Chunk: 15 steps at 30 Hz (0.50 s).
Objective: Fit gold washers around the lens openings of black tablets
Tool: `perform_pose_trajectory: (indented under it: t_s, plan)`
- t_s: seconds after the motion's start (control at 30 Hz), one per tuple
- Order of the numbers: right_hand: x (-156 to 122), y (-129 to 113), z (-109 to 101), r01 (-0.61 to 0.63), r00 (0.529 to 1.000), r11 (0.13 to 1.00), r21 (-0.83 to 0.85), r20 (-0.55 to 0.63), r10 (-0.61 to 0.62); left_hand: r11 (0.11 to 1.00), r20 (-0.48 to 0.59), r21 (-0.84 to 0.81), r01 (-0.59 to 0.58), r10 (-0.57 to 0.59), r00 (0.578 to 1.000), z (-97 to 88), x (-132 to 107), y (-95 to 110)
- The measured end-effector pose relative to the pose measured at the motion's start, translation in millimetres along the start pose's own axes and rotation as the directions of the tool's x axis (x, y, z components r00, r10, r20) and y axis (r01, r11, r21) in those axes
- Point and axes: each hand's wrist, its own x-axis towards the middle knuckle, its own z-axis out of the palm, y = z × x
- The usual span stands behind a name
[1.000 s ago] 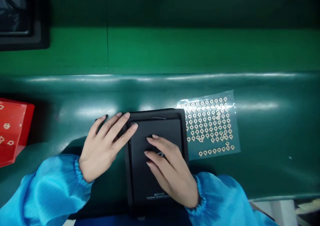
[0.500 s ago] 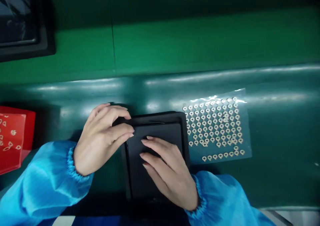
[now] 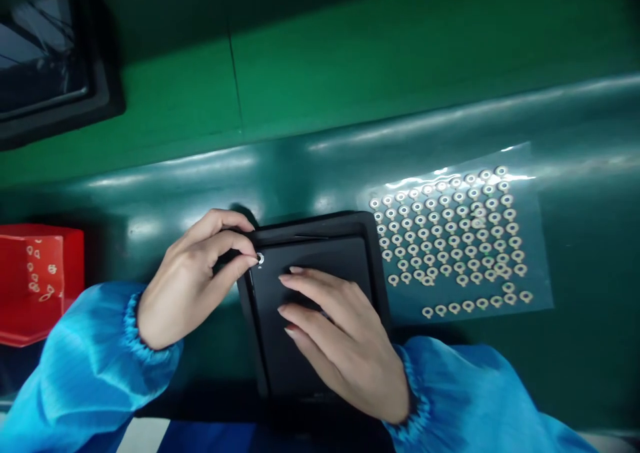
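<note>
A black tablet-like device point(image 3: 325, 259) lies back-up in a black tray point(image 3: 373, 229) on the green belt. My right hand point(image 3: 335, 336) rests flat on the device, fingers stretched out towards the left. My left hand point(image 3: 200, 276) is curled at the device's upper left corner, thumb and fingertips pinched near a small pale ring point(image 3: 260, 259) on that corner. To the right lies a clear sheet point(image 3: 530, 239) carrying several rows of small pale ring stickers. Both arms wear blue sleeves.
A red bin point(image 3: 40, 283) with a sticker sheet in it stands at the left edge. A black tray holding a dark screen point(image 3: 50, 73) sits at the far upper left. A lighter green strip point(image 3: 375, 73) runs behind the belt.
My left hand went from lying flat beside the device to curled and pinched at its upper left corner, where a small ring now shows. The view shifted slightly.
</note>
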Motion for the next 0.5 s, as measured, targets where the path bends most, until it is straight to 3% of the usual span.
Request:
perform_pose_trajectory:
  t_s: [0.5]
  plan:
    - [0.4, 0.4, -1.1, 0.002, 1.0, 1.0, -0.001, -0.001, -0.002, 0.998, -0.001, 0.017, 0.06, -0.06, 0.998, 5.9, 4.5, 7.2]
